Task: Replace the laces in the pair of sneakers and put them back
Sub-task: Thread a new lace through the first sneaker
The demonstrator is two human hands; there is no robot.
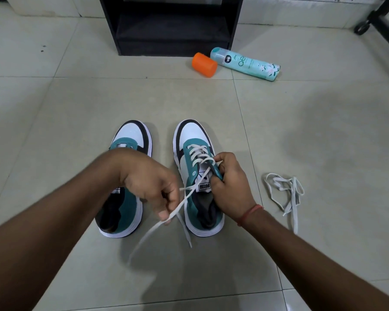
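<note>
On the floor, the right sneaker stands beside the left sneaker, which shows no lace in its front eyelets, and a loose lace lies just to the right. The left hand has its fingers curled, pinching the flat white lace and drawing it taut from the upper eyelets, while the right hand grips the right sneaker's collar by the tongue. The lace looks limp, light and likely to slip, so it is best pinched near its stiff tip; the sneaker seems light enough to need steadying.
</note>
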